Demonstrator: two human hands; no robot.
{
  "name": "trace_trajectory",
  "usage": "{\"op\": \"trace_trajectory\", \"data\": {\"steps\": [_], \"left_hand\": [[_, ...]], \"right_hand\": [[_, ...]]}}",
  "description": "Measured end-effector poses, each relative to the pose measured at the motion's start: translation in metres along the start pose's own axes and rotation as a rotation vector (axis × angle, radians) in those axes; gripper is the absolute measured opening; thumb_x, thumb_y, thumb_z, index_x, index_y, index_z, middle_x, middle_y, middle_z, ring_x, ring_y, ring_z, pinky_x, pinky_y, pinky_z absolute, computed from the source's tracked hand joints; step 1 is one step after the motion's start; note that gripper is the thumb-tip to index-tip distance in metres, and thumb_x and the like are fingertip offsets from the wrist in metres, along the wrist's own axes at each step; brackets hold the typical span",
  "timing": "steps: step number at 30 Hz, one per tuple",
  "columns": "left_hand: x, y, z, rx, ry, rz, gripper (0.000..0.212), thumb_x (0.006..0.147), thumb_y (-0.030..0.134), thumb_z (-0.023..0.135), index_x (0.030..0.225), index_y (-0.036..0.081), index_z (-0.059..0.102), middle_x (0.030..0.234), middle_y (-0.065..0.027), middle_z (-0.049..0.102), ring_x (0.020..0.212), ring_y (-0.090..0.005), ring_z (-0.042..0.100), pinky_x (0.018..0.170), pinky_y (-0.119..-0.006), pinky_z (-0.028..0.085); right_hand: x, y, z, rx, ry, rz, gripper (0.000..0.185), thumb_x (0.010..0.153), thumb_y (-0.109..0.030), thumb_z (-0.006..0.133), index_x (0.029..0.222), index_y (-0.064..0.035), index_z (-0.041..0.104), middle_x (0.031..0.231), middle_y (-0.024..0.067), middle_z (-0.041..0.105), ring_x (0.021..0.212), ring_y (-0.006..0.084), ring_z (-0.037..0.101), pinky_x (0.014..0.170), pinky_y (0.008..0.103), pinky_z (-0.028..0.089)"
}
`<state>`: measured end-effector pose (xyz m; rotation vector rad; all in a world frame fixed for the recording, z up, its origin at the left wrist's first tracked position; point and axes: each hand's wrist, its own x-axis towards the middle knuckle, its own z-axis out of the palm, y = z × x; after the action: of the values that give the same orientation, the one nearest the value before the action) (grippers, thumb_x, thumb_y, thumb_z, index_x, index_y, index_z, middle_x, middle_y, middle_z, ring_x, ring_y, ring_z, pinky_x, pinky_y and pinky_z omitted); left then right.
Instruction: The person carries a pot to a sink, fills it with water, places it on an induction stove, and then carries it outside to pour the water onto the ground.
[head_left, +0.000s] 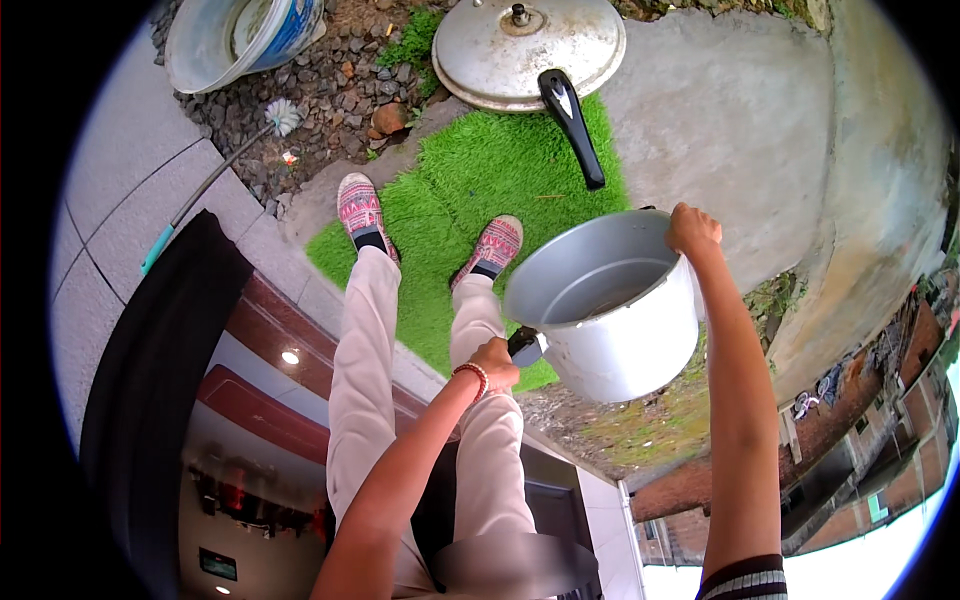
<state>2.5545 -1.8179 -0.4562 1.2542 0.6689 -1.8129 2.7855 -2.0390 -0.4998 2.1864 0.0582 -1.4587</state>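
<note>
Between my two hands hangs a large aluminium pressure cooker pot (626, 356), tilted so that its grey inside shows. My left hand (491, 364), with a beaded bracelet at the wrist, grips the pot's black handle (527, 346). At the far side of the rim, my right hand (694, 229) is closed around the pot's other grip, which the fingers mostly hide. A little dark residue or liquid seems to lie at the bottom of the pot. Beyond it, the domed pressure cooker lid (495, 52) lies with its long black handle (574, 131) pointing towards me.
I stand on a green artificial turf mat (517, 157). A plastic bucket (225, 56) sits on the gravel (352, 97) at upper left. Nearby, a long-handled brush (217, 180) lies across the paving. Concrete (720, 127) spreads to the right, and a black curtain (150, 375) hangs at left.
</note>
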Motion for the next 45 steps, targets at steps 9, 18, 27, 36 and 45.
{"op": "trace_trajectory", "data": {"steps": [9, 18, 27, 36, 45], "left_hand": [[0.013, 0.004, 0.007, -0.309, -0.100, 0.071, 0.018, 0.054, 0.000, 0.059, 0.066, -0.001, 0.047, 0.051, -0.0067, 0.047, 0.039, -0.0135, 0.046, 0.035, -0.028, 0.036], [-0.006, 0.024, -0.026, -0.566, -0.395, -0.112, 0.016, 0.064, -0.001, 0.057, 0.071, 0.006, 0.044, 0.054, -0.0006, 0.041, 0.041, -0.0081, 0.038, 0.038, -0.024, 0.030], [0.006, 0.016, -0.038, -0.661, -0.494, -0.187, 0.018, 0.067, -0.003, 0.051, 0.081, 0.005, 0.043, 0.056, -0.0006, 0.040, 0.040, -0.0071, 0.034, 0.039, -0.022, 0.029], [0.006, 0.016, -0.053, -0.524, -0.370, -0.206, 0.013, 0.075, 0.005, 0.052, 0.085, 0.008, 0.044, 0.060, 0.0013, 0.037, 0.044, -0.0080, 0.036, 0.042, -0.023, 0.029], [0.003, 0.019, -0.049, 0.065, 0.240, -0.030, 0.024, 0.072, 0.023, 0.066, 0.075, 0.004, 0.051, 0.056, -0.0027, 0.049, 0.039, -0.0131, 0.047, 0.036, -0.026, 0.042]], "right_hand": [[0.043, 0.046, 0.013, 0.591, -0.054, -0.182, 0.036, 0.072, -0.022, 0.052, 0.103, -0.0037, 0.058, 0.078, 0.0144, 0.063, 0.075, 0.0231, 0.061, 0.067, 0.0341, 0.047], [-0.136, 0.073, 0.083, 1.442, 0.878, 0.204, 0.039, 0.079, -0.019, 0.056, 0.112, -0.0006, 0.051, 0.078, 0.0056, 0.048, 0.074, 0.0149, 0.046, 0.066, 0.0284, 0.040], [-0.206, -0.012, 0.127, 1.324, 0.645, 0.261, 0.078, 0.069, -0.035, 0.066, 0.131, -0.0065, 0.028, 0.107, 0.0150, 0.043, 0.094, 0.0288, 0.043, 0.077, 0.0376, 0.036], [-0.210, -0.023, 0.113, 1.331, 0.690, 0.306, 0.075, 0.065, -0.032, 0.065, 0.129, -0.0090, 0.033, 0.112, 0.0155, 0.044, 0.096, 0.0291, 0.042, 0.080, 0.0410, 0.031], [-0.206, -0.043, 0.094, 1.404, 0.687, 0.321, 0.076, 0.060, -0.026, 0.070, 0.126, -0.0094, 0.037, 0.109, 0.0161, 0.044, 0.093, 0.0303, 0.042, 0.077, 0.0410, 0.032]]}}
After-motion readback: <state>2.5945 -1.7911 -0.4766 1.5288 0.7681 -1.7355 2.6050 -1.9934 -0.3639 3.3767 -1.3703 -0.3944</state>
